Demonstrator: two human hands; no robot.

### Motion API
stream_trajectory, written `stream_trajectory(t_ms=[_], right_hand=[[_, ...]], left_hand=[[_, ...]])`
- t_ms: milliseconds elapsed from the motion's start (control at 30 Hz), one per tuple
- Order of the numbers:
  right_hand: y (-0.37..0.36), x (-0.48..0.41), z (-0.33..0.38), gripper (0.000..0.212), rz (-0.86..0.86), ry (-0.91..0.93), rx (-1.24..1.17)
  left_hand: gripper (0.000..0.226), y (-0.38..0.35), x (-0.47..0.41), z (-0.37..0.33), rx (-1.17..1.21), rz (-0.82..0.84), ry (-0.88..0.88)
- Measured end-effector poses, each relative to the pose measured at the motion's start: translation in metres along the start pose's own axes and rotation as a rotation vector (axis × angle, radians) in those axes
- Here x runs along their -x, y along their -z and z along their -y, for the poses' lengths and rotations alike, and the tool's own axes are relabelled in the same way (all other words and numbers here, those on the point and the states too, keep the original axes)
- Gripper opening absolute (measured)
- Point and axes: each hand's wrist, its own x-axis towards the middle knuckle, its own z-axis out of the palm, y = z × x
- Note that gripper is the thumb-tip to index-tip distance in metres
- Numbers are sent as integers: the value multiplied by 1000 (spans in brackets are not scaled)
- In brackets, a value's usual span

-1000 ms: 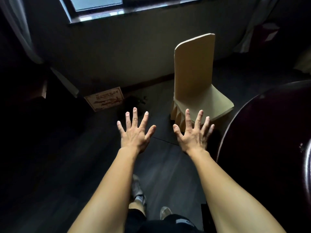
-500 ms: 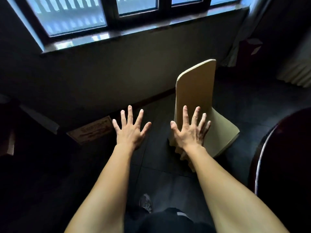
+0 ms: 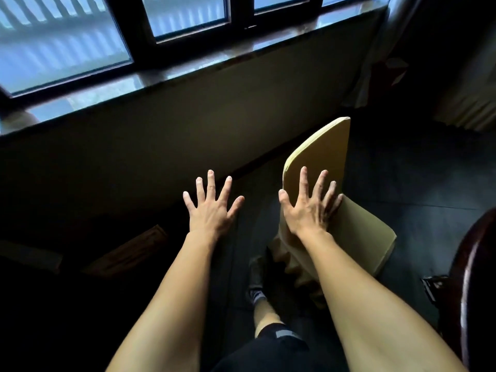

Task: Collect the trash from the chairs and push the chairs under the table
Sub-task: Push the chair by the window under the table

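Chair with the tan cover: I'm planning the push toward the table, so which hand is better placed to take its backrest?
Right, probably. The right hand, fingers spread, is in line with the chair's backrest; the left hand is off to its side, over the floor. Contact cannot be told.

A dim dining room is suggested. A chair (image 3: 326, 146) draped in a cloth cover is seen beside a dark round desk (image 3: 473, 253), near a wide window (image 3: 188, 17).

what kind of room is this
Probably a dining or banquet room, dimly lit: a chair in a beige fabric cover stands close to the rim of a dark round table, below a wide window with a stone sill.
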Motion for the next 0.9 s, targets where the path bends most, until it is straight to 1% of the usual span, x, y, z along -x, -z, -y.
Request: stream_trajectory(t_ms=[33,100,200,300,433,567,767,900], right_hand=[[-1,-4,1,79,0,-7,-5],[-19,-100,13,79,30,-34,-41],[-29,-116,18,80,43,-78,-77],[-41,-170,26,79,76,-153,-134],[-48,-227,34,79,113,-214,-159],[-68,-252,30,80,111,-280,-157],[-80,-287,28,81,20,-439,-161],[-85,-302,27,85,-84,-538,-145]], left_hand=[[70,1,-2,0,-4,-5,1],[70,2,-97,-17,1,16,6],[70,7,-117,-15,1,24,2],[69,10,-166,-28,6,23,14],[68,25,-230,-44,-42,38,-33],[68,23,-281,-58,-84,84,-85],[69,11,-358,-101,-148,190,-262],[70,-6,-414,-144,-200,266,-457]])
